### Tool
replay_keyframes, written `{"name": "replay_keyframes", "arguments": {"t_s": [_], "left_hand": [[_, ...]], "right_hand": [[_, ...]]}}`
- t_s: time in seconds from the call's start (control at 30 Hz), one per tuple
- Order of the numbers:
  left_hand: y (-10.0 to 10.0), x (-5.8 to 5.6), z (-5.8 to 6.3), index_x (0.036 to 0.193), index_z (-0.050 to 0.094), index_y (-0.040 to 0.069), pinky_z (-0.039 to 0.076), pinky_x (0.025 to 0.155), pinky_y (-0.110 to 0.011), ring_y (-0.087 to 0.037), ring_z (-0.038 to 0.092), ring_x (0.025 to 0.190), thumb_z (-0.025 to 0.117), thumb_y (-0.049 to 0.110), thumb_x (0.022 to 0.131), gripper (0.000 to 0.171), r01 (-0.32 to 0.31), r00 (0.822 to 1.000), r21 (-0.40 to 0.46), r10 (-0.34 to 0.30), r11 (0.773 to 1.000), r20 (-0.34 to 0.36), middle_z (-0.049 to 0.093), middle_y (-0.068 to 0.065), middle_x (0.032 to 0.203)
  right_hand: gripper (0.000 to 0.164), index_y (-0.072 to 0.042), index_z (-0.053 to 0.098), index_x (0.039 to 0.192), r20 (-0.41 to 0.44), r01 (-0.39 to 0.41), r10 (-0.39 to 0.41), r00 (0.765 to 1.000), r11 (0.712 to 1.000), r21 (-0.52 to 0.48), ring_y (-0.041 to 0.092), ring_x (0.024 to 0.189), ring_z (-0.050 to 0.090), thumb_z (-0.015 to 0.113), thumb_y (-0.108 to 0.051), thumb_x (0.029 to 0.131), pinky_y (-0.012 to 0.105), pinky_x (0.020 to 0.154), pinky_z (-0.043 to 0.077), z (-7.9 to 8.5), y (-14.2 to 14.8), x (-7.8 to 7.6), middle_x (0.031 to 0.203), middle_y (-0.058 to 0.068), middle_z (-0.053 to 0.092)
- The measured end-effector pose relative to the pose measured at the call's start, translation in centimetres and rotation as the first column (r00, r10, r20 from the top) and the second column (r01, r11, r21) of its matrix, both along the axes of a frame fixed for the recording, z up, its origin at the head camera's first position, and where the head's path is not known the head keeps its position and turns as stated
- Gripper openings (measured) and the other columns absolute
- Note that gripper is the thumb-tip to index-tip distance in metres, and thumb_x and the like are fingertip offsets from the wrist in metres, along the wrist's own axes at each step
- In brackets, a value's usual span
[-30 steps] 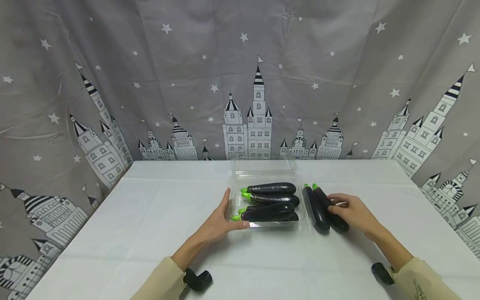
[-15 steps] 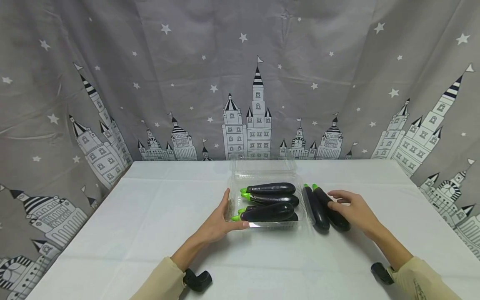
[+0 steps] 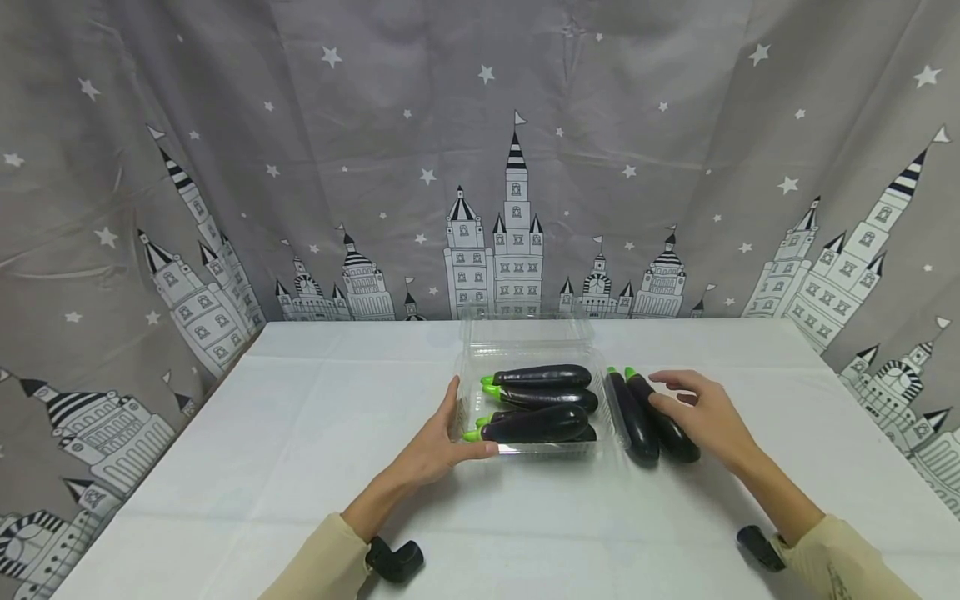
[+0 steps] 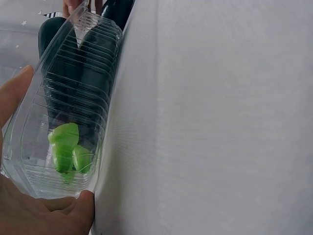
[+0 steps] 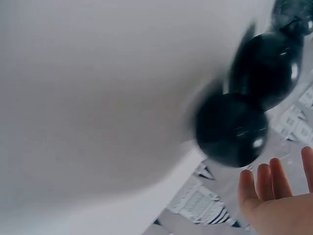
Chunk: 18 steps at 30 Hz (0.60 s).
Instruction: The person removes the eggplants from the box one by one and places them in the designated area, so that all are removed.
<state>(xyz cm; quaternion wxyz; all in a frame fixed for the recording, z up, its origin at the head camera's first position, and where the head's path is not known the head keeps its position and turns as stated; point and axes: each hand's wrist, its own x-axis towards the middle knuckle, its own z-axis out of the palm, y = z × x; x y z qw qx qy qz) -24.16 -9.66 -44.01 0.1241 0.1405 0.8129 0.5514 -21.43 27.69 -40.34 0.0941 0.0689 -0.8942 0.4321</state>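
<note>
White surface [image 3: 322, 417], castle-print curtain [image 3: 375, 150] behind. Left hand [image 3: 437, 447] spreads against the clear clamshell [image 3: 551, 448] corner, likely steadying its packed eggplants [image 3: 534, 423]; right hand [image 3: 711, 418], relaxed, empty, beside two loose eggplants [image 3: 634, 423].

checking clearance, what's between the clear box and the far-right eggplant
Another eggplant lies between the clear box and far-right eggplant, in the head view.
</note>
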Motion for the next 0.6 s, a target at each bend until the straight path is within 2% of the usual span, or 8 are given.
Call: {"name": "replay_keyframes", "arguments": {"t_s": [0.1, 0.23, 0.43, 0.6], "left_hand": [[-0.1, 0.0, 0.0, 0.159, -0.003, 0.013, 0.006, 0.115, -0.06, -0.033, 0.001, 0.149, 0.084, 0.04, 0.076, 0.123, -0.003, 1.0, -0.007, 0.003, 1.0, -0.001, 0.004, -0.015, 0.164], [-0.1, 0.1, 0.0, 0.16, -0.003, 0.013, 0.006, 0.114, -0.061, -0.035, 0.002, 0.149, 0.084, 0.04, 0.075, 0.124, -0.015, 1.0, -0.018, 0.015, 1.0, 0.004, 0.004, -0.016, 0.164], [0.0, 0.0, 0.1, 0.159, -0.002, 0.013, 0.005, 0.115, -0.06, -0.034, 0.001, 0.149, 0.084, 0.04, 0.076, 0.123, -0.012, 1.0, -0.016, 0.013, 1.0, 0.006, 0.002, -0.015, 0.164], [0.0, -0.1, 0.0, 0.16, -0.002, 0.013, 0.005, 0.115, -0.06, -0.034, 0.001, 0.149, 0.084, 0.04, 0.076, 0.123, -0.013, 1.0, -0.015, 0.013, 1.0, 0.006, 0.003, -0.015, 0.164]], "right_hand": [[0.035, 0.006, 0.063, 0.123, -0.06, -0.038, 0.038, 0.997, 0.999, 0.001, 0.042, 0.119, 0.051, 0.065, -0.015, 0.095, 0.058, 0.102, 0.039, 0.5, -0.8, -0.1, 0.126, 0.025, 0.059], [0.03, 0.003, 0.065, 0.12, -0.093, -0.092, 0.092, 0.991, 0.996, -0.001, 0.038, 0.117, 0.055, 0.065, -0.013, 0.095, 0.057, 0.102, 0.039, 1.1, -2.1, 0.0, 0.122, 0.02, 0.063], [0.03, 0.0, 0.066, 0.122, -0.086, -0.198, 0.196, 0.977, 0.98, -0.019, 0.035, 0.117, 0.058, 0.065, -0.014, 0.095, 0.054, 0.1, 0.044, 1.6, -4.2, 0.4, 0.122, 0.015, 0.063], [0.033, -0.005, 0.066, 0.125, -0.068, -0.266, 0.264, 0.962, 0.964, -0.018, 0.032, 0.121, 0.054, 0.067, -0.019, 0.095, 0.054, 0.101, 0.042, 2.0, -6.1, 0.8, 0.125, 0.009, 0.062]]}}
